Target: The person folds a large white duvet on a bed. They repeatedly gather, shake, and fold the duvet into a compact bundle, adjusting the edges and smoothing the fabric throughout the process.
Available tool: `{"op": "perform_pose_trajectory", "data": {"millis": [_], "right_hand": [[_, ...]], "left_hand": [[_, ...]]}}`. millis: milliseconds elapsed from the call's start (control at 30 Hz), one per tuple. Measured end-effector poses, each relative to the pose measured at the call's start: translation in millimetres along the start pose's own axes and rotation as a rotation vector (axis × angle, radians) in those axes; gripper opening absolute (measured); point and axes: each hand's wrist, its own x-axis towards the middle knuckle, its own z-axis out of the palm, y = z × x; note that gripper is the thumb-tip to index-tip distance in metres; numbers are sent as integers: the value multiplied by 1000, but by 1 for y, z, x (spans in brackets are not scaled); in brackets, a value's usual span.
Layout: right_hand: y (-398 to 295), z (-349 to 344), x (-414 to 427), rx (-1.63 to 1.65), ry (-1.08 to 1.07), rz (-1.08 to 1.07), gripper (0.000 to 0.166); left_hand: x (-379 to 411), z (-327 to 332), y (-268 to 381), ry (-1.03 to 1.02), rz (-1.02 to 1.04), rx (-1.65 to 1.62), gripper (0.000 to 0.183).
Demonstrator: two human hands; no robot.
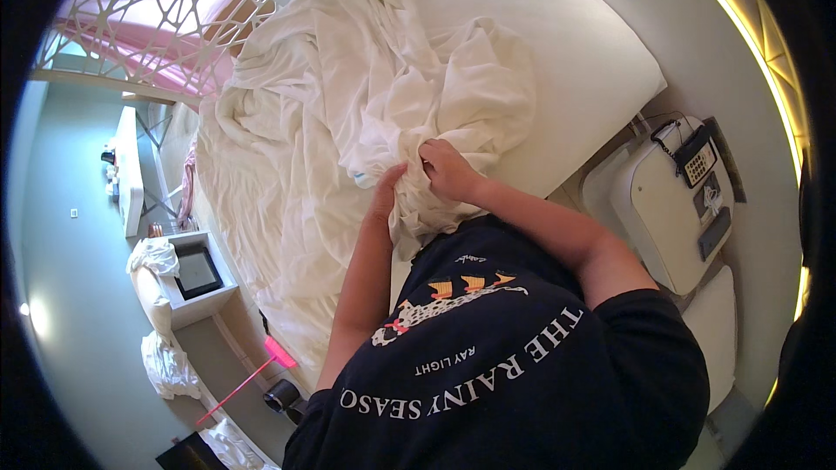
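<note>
A rumpled white bed cover (294, 104) lies bunched over the bed, and its gathered folds reach the person's waist. My left hand (390, 190) grips bunched white cloth near the waist, its thumb on top and its other fingers hidden by the folds. Close beside it, my right hand (449, 171) has curled fingers closed on the same gathered cloth. A small blue mark shows on the cloth just left of the hands. Beyond the bunched cover, the smooth white mattress (562, 59) shows at the upper right.
A bedside table (659, 209) at right carries a corded telephone (697, 160) and a dark flat object. A pink broom (281, 352) and a dark bin (282, 395) stand lower left, near a white cabinet (222, 277). A lattice screen (163, 19) borders the bed's upper left.
</note>
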Motion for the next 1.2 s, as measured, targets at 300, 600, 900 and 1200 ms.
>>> {"op": "perform_pose_trajectory", "data": {"millis": [300,600,900,1200], "right_hand": [[-28,-7,-6,616,-162,421,15],[-45,-22,-20,1334,-157,985,20],[-9,-33,-37,351,89,656,21],[1,-46,16,-250,58,-11,18]], "left_hand": [[-7,18,12,-93,13,-245,44],[-14,35,26,-89,32,-284,43],[-20,48,20,-46,-99,-276,46],[-28,45,16,-68,-112,-231,51]]}}
